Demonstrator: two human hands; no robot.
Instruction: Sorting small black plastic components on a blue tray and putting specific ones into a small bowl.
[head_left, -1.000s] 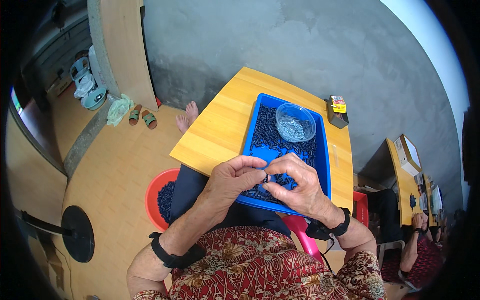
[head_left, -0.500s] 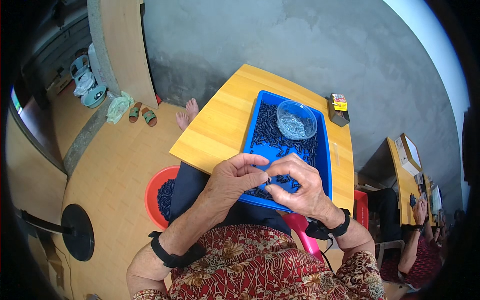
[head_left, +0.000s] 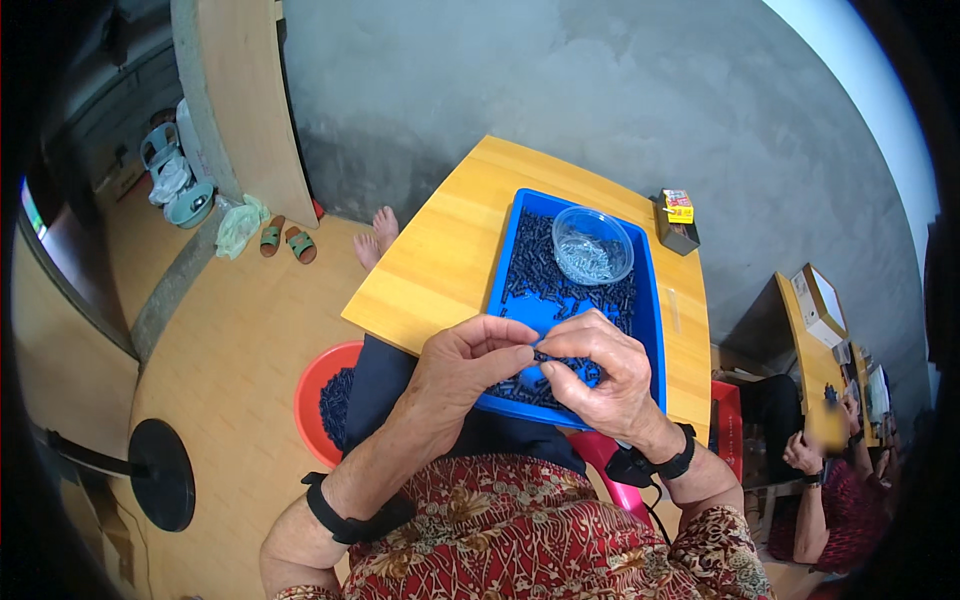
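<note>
My left hand [head_left: 465,365] and my right hand [head_left: 597,372] meet over the near end of a blue tray [head_left: 652,330] on a small wooden table [head_left: 440,255]. Together the fingertips pinch a small dark piece [head_left: 541,355] between them. The tray holds several small black parts [head_left: 545,265] spread over its floor. A clear round plastic bowl [head_left: 592,246] with small metal bits stands at the tray's far end. Each wrist wears a black band.
A red basin [head_left: 318,400] with dark parts sits on the floor left of my knees. A small box [head_left: 678,222] stands at the table's far right corner. Sandals [head_left: 285,240] lie near a pillar. Another person [head_left: 830,490] sits at the right by a second table.
My hands have stayed over the tray's near end. The fingers have shifted slightly around the small dark piece; nothing else has moved.
</note>
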